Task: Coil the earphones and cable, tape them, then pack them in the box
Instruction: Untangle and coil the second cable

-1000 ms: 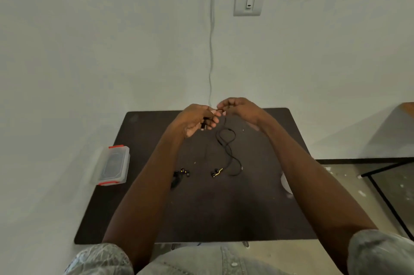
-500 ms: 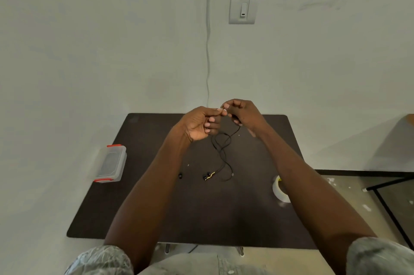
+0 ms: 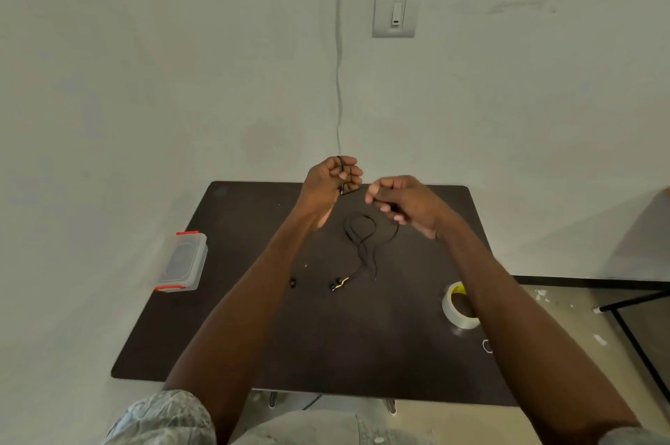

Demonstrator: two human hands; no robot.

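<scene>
Black earphones (image 3: 362, 245) trail in loose loops down to the dark table (image 3: 253, 336), their earbuds with a gold accent lying near the middle. My left hand (image 3: 331, 180) is raised above the far edge, fingers curled round several turns of the cord. My right hand (image 3: 402, 203), just to the right and slightly lower, pinches the cord further along. A clear plastic box (image 3: 183, 261) with red latches, lid shut, sits at the table's left edge. A roll of clear tape (image 3: 458, 305) lies on the right, partly behind my right forearm.
A small black piece (image 3: 292, 282) lies left of the earbuds. A white wall with a switch (image 3: 396, 12) and a hanging white cable (image 3: 339, 82) stands behind the table. A black metal frame (image 3: 638, 332) is on the floor at right.
My left hand has risen and turned with the cord wound on its fingers. My right hand has drawn away to the right and down along the cord. The view has tilted up.
</scene>
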